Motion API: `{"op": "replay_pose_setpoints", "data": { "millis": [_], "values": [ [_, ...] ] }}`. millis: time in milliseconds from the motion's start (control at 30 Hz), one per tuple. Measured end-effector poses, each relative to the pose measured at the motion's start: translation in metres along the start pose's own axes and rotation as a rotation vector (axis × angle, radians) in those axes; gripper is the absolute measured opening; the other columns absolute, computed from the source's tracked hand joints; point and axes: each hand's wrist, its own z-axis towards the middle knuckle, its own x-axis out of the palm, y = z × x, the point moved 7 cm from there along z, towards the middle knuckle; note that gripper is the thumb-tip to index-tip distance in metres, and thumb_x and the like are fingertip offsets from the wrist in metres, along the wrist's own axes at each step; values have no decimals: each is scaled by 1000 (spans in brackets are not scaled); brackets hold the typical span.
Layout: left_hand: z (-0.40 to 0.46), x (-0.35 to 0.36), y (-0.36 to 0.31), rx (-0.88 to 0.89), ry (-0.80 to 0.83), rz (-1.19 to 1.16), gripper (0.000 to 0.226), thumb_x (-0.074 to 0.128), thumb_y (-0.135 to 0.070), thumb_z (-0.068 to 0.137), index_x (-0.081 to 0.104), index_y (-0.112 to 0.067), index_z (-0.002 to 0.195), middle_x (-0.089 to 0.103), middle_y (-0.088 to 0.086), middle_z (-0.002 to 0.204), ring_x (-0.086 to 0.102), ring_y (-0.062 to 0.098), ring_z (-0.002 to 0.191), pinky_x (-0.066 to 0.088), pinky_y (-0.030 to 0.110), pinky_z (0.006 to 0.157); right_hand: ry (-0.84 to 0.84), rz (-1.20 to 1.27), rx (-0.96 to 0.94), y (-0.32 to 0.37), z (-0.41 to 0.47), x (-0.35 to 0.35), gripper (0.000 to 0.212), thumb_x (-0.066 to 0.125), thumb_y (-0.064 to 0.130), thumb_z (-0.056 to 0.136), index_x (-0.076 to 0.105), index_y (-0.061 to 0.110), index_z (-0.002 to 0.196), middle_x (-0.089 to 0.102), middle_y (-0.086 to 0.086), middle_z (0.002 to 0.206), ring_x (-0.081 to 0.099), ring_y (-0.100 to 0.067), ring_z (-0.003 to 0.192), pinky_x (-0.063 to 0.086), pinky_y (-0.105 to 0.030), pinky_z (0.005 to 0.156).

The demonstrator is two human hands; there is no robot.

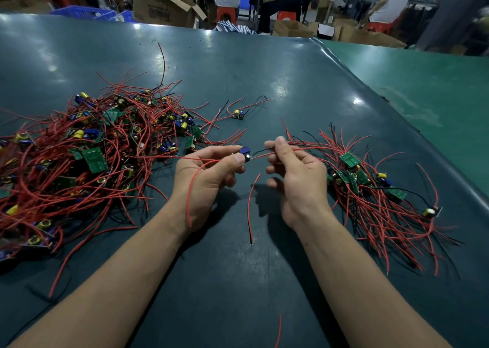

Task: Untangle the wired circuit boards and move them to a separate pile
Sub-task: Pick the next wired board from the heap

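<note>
Pinching one small circuit board (245, 154) mid-worktop, the left hand (209, 174) gripped firmly; the right hand (293, 173) nipped its floppy wires (304, 149) toward three o'clock. Light, snag-prone; best held by the board.

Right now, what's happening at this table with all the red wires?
A person is sorting wired circuit boards. The left hand pinches one small board, while the right hand pinches its wires to pull them straight. A big tangled heap lies to the left, a smaller sorted pile to the right, and one lone board sits farther back on the table.
</note>
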Motion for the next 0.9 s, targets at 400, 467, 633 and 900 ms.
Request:
{"op": "replay_pose_setpoints", "data": {
  "millis": [400, 467, 633, 900],
  "values": [
    [7, -23, -9, 122, -172, -146, 13, 76, -25, 72, 76, -15, 80, 71, -3, 72, 60, 6, 63, 48, 15, 60, -44, 174, 306, -19, 7, -10, 31, 52, 18, 100, 65, 6, 74, 52, 1, 52, 45, -6, 39, 34, -15, 34],
    [7, -26, -13, 151, -183, -109, 20, 74, -28, 71, 73, -16, 87, 72, -7, 75, 61, 4, 66, 50, 16, 64, -12, 163, 397, -25, 4, -6, 29, 53, 16, 99, 64, 4, 76, 54, 0, 50, 46, -5, 36, 36, -14, 33],
    [6, -31, -21, 194, -248, -157, 25, 78, -35, 59, 73, -17, 75, 73, -7, 75, 64, 6, 70, 53, 24, 73, 25, 114, 465, -25, 2, -7, 28, 54, 15, 98, 64, 2, 76, 59, -2, 51, 46, -4, 34, 34, -13, 31],
    [8, -22, -21, -58, -87, -383, 28, 58, -41, 79, 61, -15, 89, 63, -4, 62, 52, 1, 43, 51, 18, 51, 41, -224, 148, -7, 9, -12, 27, 56, 28, 99, 69, 10, 82, 64, 1, 65, 49, -11, 39, 26, -15, 34]
  ]
}}
